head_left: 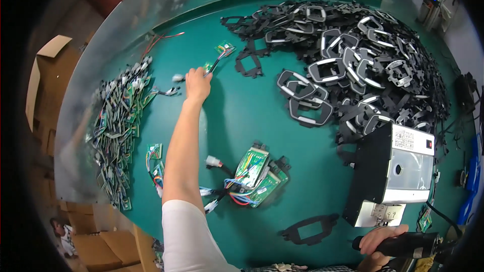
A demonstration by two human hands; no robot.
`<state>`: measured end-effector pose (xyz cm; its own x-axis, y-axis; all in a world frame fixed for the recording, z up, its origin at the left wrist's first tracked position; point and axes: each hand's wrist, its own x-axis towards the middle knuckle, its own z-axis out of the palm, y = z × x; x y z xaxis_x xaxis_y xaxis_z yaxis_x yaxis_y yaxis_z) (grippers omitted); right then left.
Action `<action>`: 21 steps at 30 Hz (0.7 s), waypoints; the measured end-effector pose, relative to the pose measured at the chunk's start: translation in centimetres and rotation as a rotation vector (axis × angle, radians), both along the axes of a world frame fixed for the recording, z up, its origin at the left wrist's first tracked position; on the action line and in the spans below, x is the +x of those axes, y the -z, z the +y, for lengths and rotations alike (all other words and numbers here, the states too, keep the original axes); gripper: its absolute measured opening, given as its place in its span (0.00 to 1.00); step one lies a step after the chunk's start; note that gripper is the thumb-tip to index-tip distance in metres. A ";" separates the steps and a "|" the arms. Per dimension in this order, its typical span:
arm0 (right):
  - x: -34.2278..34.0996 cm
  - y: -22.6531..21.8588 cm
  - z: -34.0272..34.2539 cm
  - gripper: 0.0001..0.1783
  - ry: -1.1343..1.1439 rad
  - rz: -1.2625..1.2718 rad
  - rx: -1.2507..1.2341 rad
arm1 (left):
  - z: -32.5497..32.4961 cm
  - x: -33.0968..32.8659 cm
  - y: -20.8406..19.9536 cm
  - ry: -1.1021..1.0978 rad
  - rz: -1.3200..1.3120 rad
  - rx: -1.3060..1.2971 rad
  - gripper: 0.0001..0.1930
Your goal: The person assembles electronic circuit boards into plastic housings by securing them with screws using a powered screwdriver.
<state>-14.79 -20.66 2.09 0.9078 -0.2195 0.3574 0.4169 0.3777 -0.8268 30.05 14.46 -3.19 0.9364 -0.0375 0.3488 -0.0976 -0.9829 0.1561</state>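
Note:
My left hand (197, 84) reaches far across the table, its fingers closed at the black cable of a small green circuit board (225, 47). A white plug (178, 77) sticks out just left of the fingers. At the lower right my right hand (380, 241) is wrapped round a black electric screwdriver (411, 245), which points left. Nearer to me lie two green circuit boards (252, 167) side by side on black frames, with coloured wires and white plugs. A flat black frame (310, 229) rests on the table left of the screwdriver.
Many wired circuit boards (117, 131) are piled along the left. A large heap of black frames, some with grey-white strips (348, 65), covers the far right. A screw feeder box (396, 171) stands at the right. Cardboard boxes (53, 78) are beyond the table's left edge.

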 end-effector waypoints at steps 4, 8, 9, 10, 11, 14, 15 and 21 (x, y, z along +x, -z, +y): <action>-1.2 2.8 -1.2 0.38 0.070 0.039 0.013 | 0.3 -4.9 -4.5 0.221 -0.004 -0.190 0.08; -1.3 2.1 -0.1 0.40 0.175 0.086 0.094 | 3.2 -13.5 -5.6 0.357 0.160 -0.316 0.05; -1.2 2.1 0.1 0.41 0.167 0.086 0.096 | 5.2 -15.4 -5.4 0.360 0.182 -0.245 0.04; -1.2 2.1 0.2 0.41 0.149 0.091 0.111 | 6.2 -16.6 -5.2 0.368 0.205 -0.177 0.04; -1.2 2.1 0.4 0.42 0.134 0.098 0.126 | 6.8 -17.2 -4.9 0.366 0.202 -0.185 0.04; -1.1 1.7 0.9 0.43 0.112 0.078 0.093 | 5.3 -17.8 -5.0 0.288 -0.104 -0.053 0.05; -1.2 1.9 0.9 0.43 0.114 0.059 0.076 | 2.2 -18.4 -6.2 0.189 -0.011 -0.050 0.11; -2.6 0.7 2.6 0.41 0.110 -0.025 -0.024 | -11.3 -17.5 -5.2 -0.050 0.477 0.217 0.40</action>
<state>-17.41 -18.09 1.38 0.8694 -0.3082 0.3862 0.4753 0.3084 -0.8240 12.59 3.17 2.02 0.9918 -0.0126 -0.1275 -0.0173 -0.9992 -0.0359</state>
